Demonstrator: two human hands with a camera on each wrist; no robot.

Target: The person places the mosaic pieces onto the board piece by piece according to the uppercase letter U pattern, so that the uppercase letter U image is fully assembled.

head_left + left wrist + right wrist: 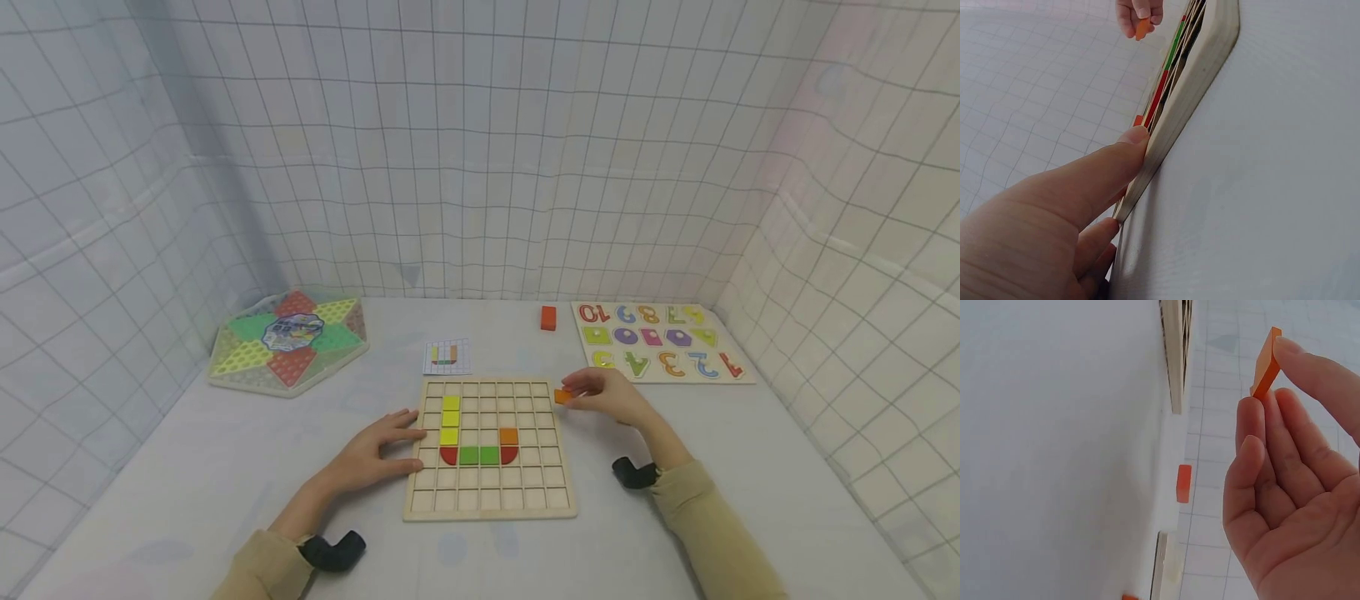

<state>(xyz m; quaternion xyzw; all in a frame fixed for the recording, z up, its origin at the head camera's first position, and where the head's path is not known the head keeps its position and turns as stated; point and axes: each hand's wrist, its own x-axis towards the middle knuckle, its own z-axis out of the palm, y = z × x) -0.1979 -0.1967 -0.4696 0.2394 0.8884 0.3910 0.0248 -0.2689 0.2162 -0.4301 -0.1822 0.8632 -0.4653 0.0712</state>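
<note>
A wooden grid board [491, 500] lies flat on the table, with yellow square tiles [450, 419], green squares [478, 455], red rounded corner pieces [509, 455] and one orange square [508, 436] forming a U. My left hand [375, 450] rests at the board's left edge, fingers extended; in the left wrist view its thumb [1129, 140] touches the rim. Beyond the board's upper right, my right hand [607, 396] pinches an orange square tile [1266, 365] between thumb and fingertips, raised off the table. A card [447, 357] printed with a U pattern lies behind the board.
Farther back stands a red-orange block [549, 318]. To the right lies a number and shape puzzle board [652, 354]; at the left is a hexagonal star-patterned game board [291, 342]. Grid-patterned white cloth [480, 167] hangs around the back and sides.
</note>
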